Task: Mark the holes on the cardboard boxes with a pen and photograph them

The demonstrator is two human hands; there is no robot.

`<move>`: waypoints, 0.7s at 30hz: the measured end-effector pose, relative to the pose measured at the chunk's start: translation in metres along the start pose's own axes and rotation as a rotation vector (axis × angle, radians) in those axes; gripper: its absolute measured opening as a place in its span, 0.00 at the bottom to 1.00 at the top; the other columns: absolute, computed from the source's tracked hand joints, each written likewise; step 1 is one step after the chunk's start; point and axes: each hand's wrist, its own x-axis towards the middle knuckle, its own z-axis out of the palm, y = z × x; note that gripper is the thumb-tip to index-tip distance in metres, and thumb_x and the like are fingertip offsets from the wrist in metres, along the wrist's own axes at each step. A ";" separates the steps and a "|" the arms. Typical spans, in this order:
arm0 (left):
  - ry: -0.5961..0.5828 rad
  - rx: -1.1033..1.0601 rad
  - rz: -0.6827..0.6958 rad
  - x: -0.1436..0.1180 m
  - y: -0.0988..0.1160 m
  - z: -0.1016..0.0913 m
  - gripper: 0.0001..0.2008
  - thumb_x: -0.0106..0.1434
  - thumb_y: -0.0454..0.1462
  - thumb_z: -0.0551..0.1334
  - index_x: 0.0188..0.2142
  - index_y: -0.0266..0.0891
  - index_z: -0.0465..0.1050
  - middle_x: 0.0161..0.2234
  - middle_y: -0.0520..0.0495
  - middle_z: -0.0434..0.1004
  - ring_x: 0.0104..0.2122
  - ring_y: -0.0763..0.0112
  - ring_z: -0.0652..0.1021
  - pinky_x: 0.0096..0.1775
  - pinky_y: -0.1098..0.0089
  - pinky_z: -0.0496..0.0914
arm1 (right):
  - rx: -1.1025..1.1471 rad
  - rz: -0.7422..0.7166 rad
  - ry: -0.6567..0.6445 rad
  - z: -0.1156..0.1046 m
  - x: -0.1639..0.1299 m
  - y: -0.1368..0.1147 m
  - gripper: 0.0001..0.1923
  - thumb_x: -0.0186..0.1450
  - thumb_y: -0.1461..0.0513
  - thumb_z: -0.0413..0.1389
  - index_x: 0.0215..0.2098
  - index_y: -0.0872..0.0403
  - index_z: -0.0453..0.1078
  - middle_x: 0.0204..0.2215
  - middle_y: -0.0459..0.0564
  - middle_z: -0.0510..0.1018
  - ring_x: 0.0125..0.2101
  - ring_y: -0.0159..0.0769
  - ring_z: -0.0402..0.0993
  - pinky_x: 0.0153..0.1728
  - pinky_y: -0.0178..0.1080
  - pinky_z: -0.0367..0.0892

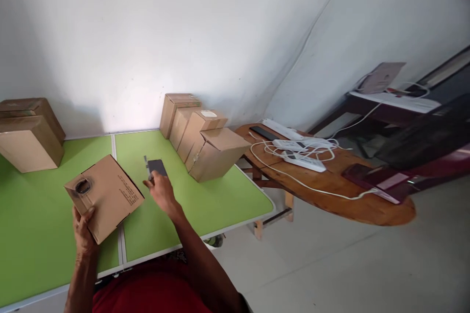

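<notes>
My left hand (84, 230) grips the near-left edge of a closed brown cardboard box (110, 200), thumb on top. The box sits tilted at an angle over the green table, with dark printed lines along its right side. On its left corner is a round, dark-ringed thing (82, 186) that looks like a roll of clear tape. Right of the box, my right hand (160, 191) is closed, its fingers at a dark flat rectangular object (157, 168) with a grey strip along its left side. The hand partly hides this object, so its kind is unclear.
Several cardboard boxes (220, 151) stand in a row at the table's back right, others (33, 137) at the far left. The green folding table (183, 225) has a centre seam. On a wooden table (330, 195) lie white power strips (304, 160) and tangled cables.
</notes>
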 end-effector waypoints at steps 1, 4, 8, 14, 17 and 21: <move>0.008 -0.002 0.006 0.001 0.001 0.000 0.32 0.48 0.48 0.75 0.53 0.49 0.75 0.48 0.52 0.79 0.41 0.63 0.78 0.42 0.64 0.77 | -0.045 0.007 -0.030 0.009 0.000 -0.003 0.14 0.73 0.61 0.68 0.35 0.49 0.67 0.32 0.51 0.82 0.33 0.43 0.81 0.32 0.39 0.68; 0.025 0.000 0.024 0.002 0.002 0.000 0.31 0.47 0.47 0.75 0.51 0.50 0.74 0.47 0.52 0.78 0.40 0.63 0.77 0.39 0.66 0.74 | -0.163 0.022 -0.128 0.028 -0.001 -0.010 0.07 0.73 0.66 0.65 0.38 0.52 0.72 0.37 0.58 0.85 0.40 0.49 0.84 0.38 0.42 0.68; 0.037 0.000 0.039 0.002 0.001 0.003 0.32 0.45 0.46 0.76 0.50 0.49 0.74 0.47 0.52 0.78 0.40 0.64 0.76 0.37 0.68 0.72 | -0.241 0.040 -0.215 0.031 -0.003 -0.010 0.04 0.76 0.67 0.61 0.47 0.54 0.75 0.43 0.62 0.86 0.46 0.52 0.84 0.41 0.42 0.67; 0.051 0.024 0.011 0.005 0.001 0.003 0.32 0.46 0.49 0.77 0.51 0.49 0.75 0.46 0.53 0.79 0.40 0.65 0.76 0.36 0.70 0.71 | -0.126 0.021 -0.243 0.021 -0.005 -0.006 0.03 0.76 0.64 0.62 0.47 0.55 0.76 0.46 0.63 0.86 0.47 0.51 0.82 0.43 0.42 0.66; 0.016 0.059 -0.044 0.000 0.001 0.000 0.35 0.47 0.55 0.77 0.52 0.47 0.77 0.46 0.50 0.82 0.41 0.60 0.80 0.38 0.65 0.75 | 0.051 -0.025 -0.229 0.013 -0.009 -0.008 0.13 0.81 0.55 0.58 0.42 0.54 0.75 0.47 0.62 0.85 0.47 0.47 0.81 0.45 0.42 0.68; -0.135 0.128 -0.156 -0.017 0.004 0.012 0.42 0.47 0.62 0.79 0.54 0.40 0.82 0.46 0.40 0.87 0.46 0.45 0.85 0.46 0.55 0.81 | 0.379 -0.053 -0.327 -0.004 -0.022 0.001 0.44 0.78 0.29 0.35 0.39 0.53 0.76 0.38 0.55 0.85 0.38 0.43 0.82 0.41 0.42 0.74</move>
